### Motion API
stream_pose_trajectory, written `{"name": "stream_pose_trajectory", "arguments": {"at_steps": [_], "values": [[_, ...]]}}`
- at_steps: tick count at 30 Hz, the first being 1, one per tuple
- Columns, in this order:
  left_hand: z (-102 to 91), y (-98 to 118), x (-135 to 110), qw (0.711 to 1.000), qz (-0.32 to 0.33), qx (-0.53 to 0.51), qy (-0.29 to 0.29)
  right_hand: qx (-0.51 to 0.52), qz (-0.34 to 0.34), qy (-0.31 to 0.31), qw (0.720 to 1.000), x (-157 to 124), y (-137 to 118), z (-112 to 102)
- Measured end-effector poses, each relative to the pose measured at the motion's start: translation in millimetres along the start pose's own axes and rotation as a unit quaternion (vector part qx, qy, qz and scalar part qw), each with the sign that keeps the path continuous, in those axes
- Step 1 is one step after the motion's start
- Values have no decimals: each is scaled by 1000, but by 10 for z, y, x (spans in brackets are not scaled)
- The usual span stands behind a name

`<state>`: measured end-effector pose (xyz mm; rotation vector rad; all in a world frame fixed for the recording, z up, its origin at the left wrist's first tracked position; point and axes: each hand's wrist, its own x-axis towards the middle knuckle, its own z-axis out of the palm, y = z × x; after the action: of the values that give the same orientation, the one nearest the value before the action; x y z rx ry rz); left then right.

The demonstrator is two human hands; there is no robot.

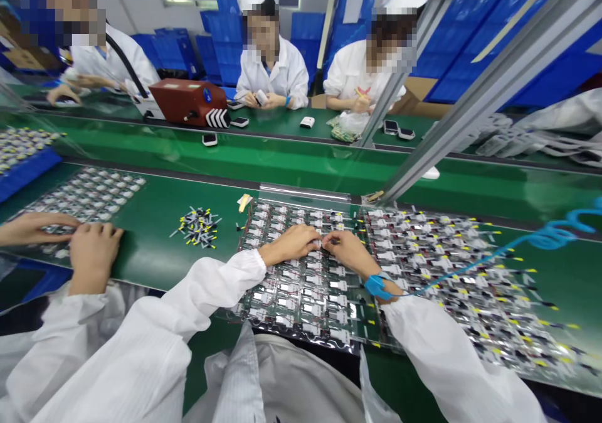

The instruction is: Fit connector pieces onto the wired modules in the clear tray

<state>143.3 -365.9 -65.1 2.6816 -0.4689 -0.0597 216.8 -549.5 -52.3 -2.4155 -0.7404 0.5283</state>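
Over a clear tray (301,192) with rows of small white electronic parts, my left hand (297,242) and my right hand (345,248) come close together from either side. The fingertips of both hands are pinched over one part in the upper middle rows. What lies between them is too small to make out. A blue wrist strap (379,287) with a coiled cord circles my right wrist. Right of this tray spreads another tray of white parts (442,263) with black and yellow-tipped pieces. A pile of grey, yellow-tipped pieces (197,227) lies left of my hands.
On the left, a neighbour's hands (96,250) work over another tray of parts (103,191). A metal post (418,159) slants up at right. Across the bench, people in white coats handle small items near a red-brown box (188,101). A blue coiled cord (555,235) hangs at right.
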Motion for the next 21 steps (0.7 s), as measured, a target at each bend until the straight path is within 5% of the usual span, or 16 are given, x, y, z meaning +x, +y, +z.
{"name": "stream_pose_trajectory", "arguments": {"at_steps": [5, 8, 12, 16, 18, 21], "values": [[22, 70, -89, 999, 18, 38, 31, -83, -22, -13, 996, -82, -39, -136], [-130, 64, -286, 997, -17, 54, 55, -166, -39, -4, 985, -140, 3, -246], [-512, -129, -911, 964, -222, 91, 113, -168, -47, 20, 984, -263, 61, -426], [-709, -377, -1627, 844, -494, 164, 130, -105, -26, 12, 994, -430, 20, -593], [-664, -443, -1840, 813, -546, 168, 114, -79, -8, 3, 997, -512, -47, -651], [-525, -465, -1960, 816, -547, 136, 127, -53, 8, 4, 999, -626, -156, -703]]}}
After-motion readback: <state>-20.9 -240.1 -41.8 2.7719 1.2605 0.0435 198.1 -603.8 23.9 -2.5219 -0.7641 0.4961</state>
